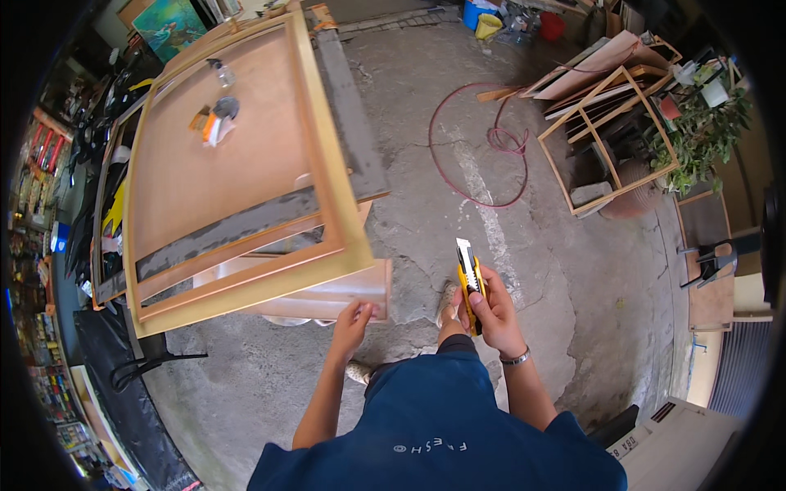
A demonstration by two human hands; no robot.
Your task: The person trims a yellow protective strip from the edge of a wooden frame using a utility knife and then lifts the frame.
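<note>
Rows of small multicoloured packaged goods (pixel 39 155) hung along the far-left shop wall. A white rectangular label with dark print (pixel 624 444) sat on the pale box at lower right.

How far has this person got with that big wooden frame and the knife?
Done: the large pale wooden frame with its brown board panel lies flat on its supports. In hand: the right hand grips a yellow utility knife, blade out, held off the wood; the left hand touches the lower board's edge. Left: no cut is visible yet, so cutting apparently remains.

One utility knife (pixel 468 278), two hands (pixel 491 315)
</note>
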